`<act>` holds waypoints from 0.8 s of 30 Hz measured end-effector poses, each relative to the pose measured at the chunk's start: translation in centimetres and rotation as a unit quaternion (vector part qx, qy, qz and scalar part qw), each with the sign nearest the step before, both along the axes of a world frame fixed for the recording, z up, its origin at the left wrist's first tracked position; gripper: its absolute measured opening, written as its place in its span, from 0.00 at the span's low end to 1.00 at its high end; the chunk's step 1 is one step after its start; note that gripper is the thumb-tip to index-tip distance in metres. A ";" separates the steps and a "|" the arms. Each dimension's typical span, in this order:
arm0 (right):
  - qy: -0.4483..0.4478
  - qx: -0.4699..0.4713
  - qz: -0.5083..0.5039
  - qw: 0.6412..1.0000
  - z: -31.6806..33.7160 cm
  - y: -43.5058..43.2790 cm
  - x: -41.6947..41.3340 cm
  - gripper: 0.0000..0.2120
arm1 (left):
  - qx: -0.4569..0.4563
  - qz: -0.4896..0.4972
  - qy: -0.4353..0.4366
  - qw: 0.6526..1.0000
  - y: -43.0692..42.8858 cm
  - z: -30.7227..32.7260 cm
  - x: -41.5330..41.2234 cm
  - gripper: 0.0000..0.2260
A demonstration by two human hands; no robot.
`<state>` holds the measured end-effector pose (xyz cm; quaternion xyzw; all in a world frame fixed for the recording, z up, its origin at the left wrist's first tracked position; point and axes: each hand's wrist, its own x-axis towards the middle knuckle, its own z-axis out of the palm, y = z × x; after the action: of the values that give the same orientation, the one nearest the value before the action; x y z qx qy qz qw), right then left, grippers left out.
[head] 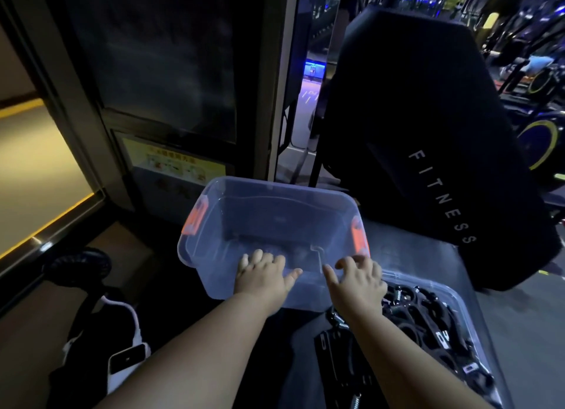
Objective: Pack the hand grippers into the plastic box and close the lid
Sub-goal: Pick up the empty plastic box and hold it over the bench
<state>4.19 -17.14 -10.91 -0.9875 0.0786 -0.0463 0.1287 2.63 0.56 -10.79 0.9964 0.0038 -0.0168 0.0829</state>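
Near edge, lower left: a white device (127,358) is seen on a dark surface, with a white cable (122,304) looped above it. A small black fan (78,266) is placed just beyond.

Lower right: the hand grippers (422,314) are heaped in a shallow clear tray (458,298) on the desk (412,249). They are black, with metal springs visible. A few more are seen just left of the tray, near the right forearm. Whether the tray is the box's lid cannot be told.

Mid frame: the plastic box (275,200) is set lid-off just left of the tray, with its near right corner beside the tray rim. Its walls are clear, and dark shapes are seen through the bottom, too blurred to identify. An orange latch (194,222) is fitted on the left end and a second latch (359,240) on the right end.

The near rim of the box is gripped by both hands. The fingers of the left hand (263,274) are hooked over the rim into the box, with the thumb laid against the outer wall. The right hand (357,278) is placed the same way, closer to the right corner, with curled fingers over the rim and the thumb stretched along the wall.

Far: a black panel (412,118) marked "FITNESS" is stood behind the desk on the right. A dark door with a yellow sticker (174,161) is seen behind the box. Exercise machines (538,133) are visible at far right under blue light.
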 end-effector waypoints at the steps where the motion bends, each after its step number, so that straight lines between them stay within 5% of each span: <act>1: -0.009 0.005 0.002 1.000 -0.4 0.1 0.1 0.19 | -0.005 -0.008 -0.017 1.000 0.0 -0.5 0.1 0.25; 9: -0.067 0.040 0.022 0.997 -2.1 -0.2 0.4 0.20 | 0.038 -0.034 -0.173 0.984 0.6 -2.2 0.1 0.24; 14: -0.052 0.287 -0.086 0.952 -1.4 -1.7 2.7 0.39 | 0.028 -0.041 -0.279 0.959 0.4 -2.8 0.4 0.21; 17: -0.025 0.379 -0.141 0.914 -1.7 -2.7 4.4 0.31 | 0.025 -0.043 -0.334 0.941 0.3 -3.6 0.7 0.20; 24: -0.058 0.464 -0.091 0.879 -3.7 -3.4 6.1 0.16 | 0.017 -0.041 -0.415 0.909 0.3 -4.9 0.9 0.21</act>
<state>10.32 -20.51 -14.65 -0.7987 0.1726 -0.0731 0.5718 3.53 0.85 -15.72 0.9141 -0.0720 0.3946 0.0597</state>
